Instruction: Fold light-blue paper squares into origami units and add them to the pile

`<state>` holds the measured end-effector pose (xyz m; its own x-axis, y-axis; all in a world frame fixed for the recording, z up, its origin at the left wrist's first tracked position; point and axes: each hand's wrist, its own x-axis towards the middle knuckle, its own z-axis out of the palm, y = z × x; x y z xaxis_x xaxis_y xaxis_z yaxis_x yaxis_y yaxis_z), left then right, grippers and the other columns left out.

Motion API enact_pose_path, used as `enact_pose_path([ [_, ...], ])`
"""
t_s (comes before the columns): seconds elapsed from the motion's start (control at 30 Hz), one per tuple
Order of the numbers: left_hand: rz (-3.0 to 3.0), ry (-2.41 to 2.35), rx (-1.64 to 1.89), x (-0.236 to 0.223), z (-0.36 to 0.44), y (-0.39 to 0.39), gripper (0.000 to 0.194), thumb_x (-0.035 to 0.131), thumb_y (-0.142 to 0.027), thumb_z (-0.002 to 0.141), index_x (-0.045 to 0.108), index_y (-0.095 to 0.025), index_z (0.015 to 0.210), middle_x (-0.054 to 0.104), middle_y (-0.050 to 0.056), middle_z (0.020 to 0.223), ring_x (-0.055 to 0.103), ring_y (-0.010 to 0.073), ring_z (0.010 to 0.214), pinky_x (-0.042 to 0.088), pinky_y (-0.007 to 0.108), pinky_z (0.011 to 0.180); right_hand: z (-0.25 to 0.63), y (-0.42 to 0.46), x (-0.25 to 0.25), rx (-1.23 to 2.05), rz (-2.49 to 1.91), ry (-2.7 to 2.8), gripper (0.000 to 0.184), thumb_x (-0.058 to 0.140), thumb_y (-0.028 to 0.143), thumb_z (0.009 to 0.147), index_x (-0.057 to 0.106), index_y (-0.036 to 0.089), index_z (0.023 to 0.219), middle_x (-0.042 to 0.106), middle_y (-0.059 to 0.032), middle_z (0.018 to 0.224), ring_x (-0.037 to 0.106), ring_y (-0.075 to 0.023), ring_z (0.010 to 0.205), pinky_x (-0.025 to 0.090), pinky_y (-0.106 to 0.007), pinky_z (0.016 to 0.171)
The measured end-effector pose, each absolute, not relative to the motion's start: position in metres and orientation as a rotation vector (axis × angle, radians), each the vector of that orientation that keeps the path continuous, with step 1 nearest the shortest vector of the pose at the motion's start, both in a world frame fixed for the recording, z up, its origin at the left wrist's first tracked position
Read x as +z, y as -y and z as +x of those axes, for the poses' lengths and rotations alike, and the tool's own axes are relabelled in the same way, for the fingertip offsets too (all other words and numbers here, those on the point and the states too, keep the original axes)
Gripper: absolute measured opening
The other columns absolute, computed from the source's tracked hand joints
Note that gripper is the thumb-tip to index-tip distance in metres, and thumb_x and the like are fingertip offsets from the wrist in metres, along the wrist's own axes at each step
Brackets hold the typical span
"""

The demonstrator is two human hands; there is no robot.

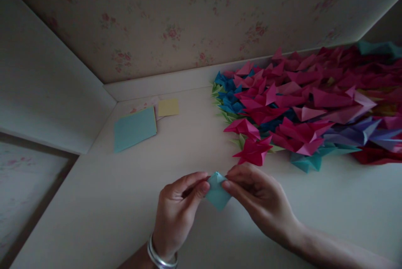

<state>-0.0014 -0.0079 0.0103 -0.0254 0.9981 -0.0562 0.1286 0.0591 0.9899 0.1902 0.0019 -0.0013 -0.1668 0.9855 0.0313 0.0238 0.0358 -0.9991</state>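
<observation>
A small teal folded paper piece [216, 192] is held just above the pale table [94, 202], low in the middle of the view. My left hand [179, 212] pinches its left corner between thumb and fingers; a silver bangle sits on that wrist. My right hand [257, 200] pinches its right corner, fingers closed on the paper. A magenta folded paper figure [253, 151] lies on the table just beyond my right hand.
A big heap of folded paper figures [307, 105], mostly pink and red with blue, green and purple, covers the table's right back. A stack of light-blue paper sheets [134, 128] and a yellow sheet [168, 107] lie at the back left. A floral wall [176, 21] rises behind.
</observation>
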Motion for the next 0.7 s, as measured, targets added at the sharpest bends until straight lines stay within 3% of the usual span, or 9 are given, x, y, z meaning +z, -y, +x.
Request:
enact_pose_path([
  [0.3, 1.306, -1.299, 1.062, 0.012, 0.003, 0.008, 0.008, 0.071, -0.022, 0.087, 0.078, -0.023, 0.09, 0.077, 0.0, 0.078, 0.069, 0.0129, 0.07, 0.055, 0.017, 0.065, 0.186, -0.001, 0.0, 1.372, -1.187, 1.328, 0.01, 0.072, 0.031, 0.087, 0.072, 0.02, 0.085, 0.073, -0.0018, 0.074, 0.069, -0.0158, 0.067, 0.053, -0.022, 0.058],
  [0.43, 1.564, -1.204, 1.008, 0.019, -0.003, 0.01, 0.023, 0.06, -0.017, 0.093, 0.076, -0.027, 0.107, 0.076, 0.005, 0.105, 0.07, 0.0182, 0.091, 0.056, 0.024, 0.079, 0.188, -0.008, 0.004, 1.464, -1.16, 1.255, 0.014, 0.075, 0.032, 0.083, 0.078, 0.019, 0.082, 0.074, -0.0033, 0.076, 0.066, -0.0157, 0.069, 0.054, -0.023, 0.06],
  [0.53, 1.783, -1.108, 0.92, 0.023, -0.01, 0.01, 0.047, 0.065, -0.015, 0.087, 0.063, -0.029, 0.131, 0.066, 0.009, 0.13, 0.063, 0.0251, 0.117, 0.052, 0.035, 0.099, 0.192, -0.016, 0.007, 1.665, -1.174, 1.082, 0.019, 0.078, 0.037, 0.08, 0.08, 0.018, 0.084, 0.074, -0.003, 0.077, 0.064, -0.0136, 0.067, 0.053, -0.021, 0.059],
  [0.6, 1.916, -1.091, 0.899, 0.021, -0.013, 0.009, 0.052, 0.068, -0.012, 0.083, 0.061, -0.028, 0.132, 0.059, 0.01, 0.14, 0.059, 0.0266, 0.124, 0.049, 0.038, 0.105, 0.195, -0.019, 0.007, 1.78, -1.157, 0.993, 0.022, 0.079, 0.039, 0.08, 0.081, 0.017, 0.084, 0.073, -0.003, 0.075, 0.062, -0.0121, 0.064, 0.053, -0.021, 0.059],
  [0.7, 2.041, -1.111, 0.979, 0.016, -0.013, 0.007, 0.039, 0.065, -0.007, 0.086, 0.069, -0.028, 0.119, 0.065, 0.009, 0.134, 0.066, 0.0232, 0.115, 0.054, 0.033, 0.099, 0.198, -0.02, 0.008, 1.866, -1.132, 0.998, 0.029, 0.078, 0.043, 0.08, 0.08, 0.015, 0.077, 0.07, -0.0017, 0.065, 0.06, -0.0106, 0.057, 0.051, -0.021, 0.057],
])
